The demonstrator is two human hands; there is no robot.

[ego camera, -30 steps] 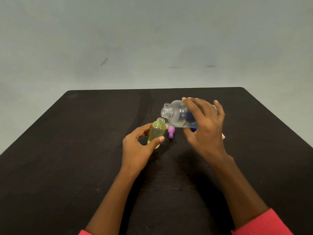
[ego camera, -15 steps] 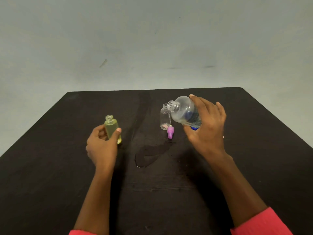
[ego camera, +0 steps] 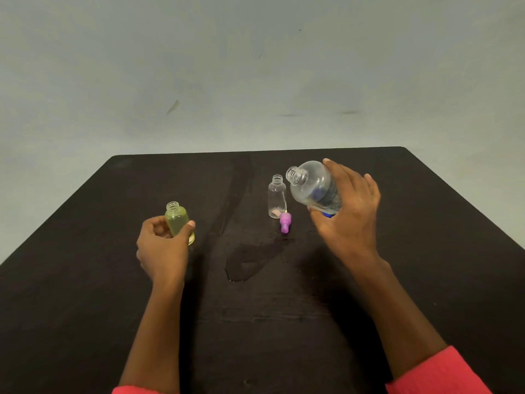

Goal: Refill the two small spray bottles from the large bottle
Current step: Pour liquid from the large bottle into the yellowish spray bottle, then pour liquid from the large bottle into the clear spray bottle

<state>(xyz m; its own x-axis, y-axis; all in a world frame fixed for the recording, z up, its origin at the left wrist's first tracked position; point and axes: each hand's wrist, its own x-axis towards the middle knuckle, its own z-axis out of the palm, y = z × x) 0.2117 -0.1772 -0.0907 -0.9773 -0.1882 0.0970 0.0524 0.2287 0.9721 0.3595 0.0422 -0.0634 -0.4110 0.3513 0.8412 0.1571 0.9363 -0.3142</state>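
Head view: the large bottle (ego camera: 312, 189) looks like light, thin plastic, probably slick if wet, and is best gripped round its belly. The right hand (ego camera: 349, 217) wraps it there, tilted, with its mouth just beside the empty clear small bottle (ego camera: 276, 197). Well to the left, the left hand (ego camera: 162, 245) pinches the upright yellow small bottle (ego camera: 176, 220).

Both arms wear coral-pink long sleeves. The right sleeve (ego camera: 437, 373) has its cuff well back from the grip, far up the forearm; the fabric looks soft, slightly fuzzy, edge a little uneven. The left sleeve (ego camera: 142, 390) shows only a thin strip of cuff, same colour, equally far from its grip. Forearms are uncovered from cuffs to wrists. Nails on the left hand (ego camera: 162, 245) and right hand (ego camera: 349, 214) are short.
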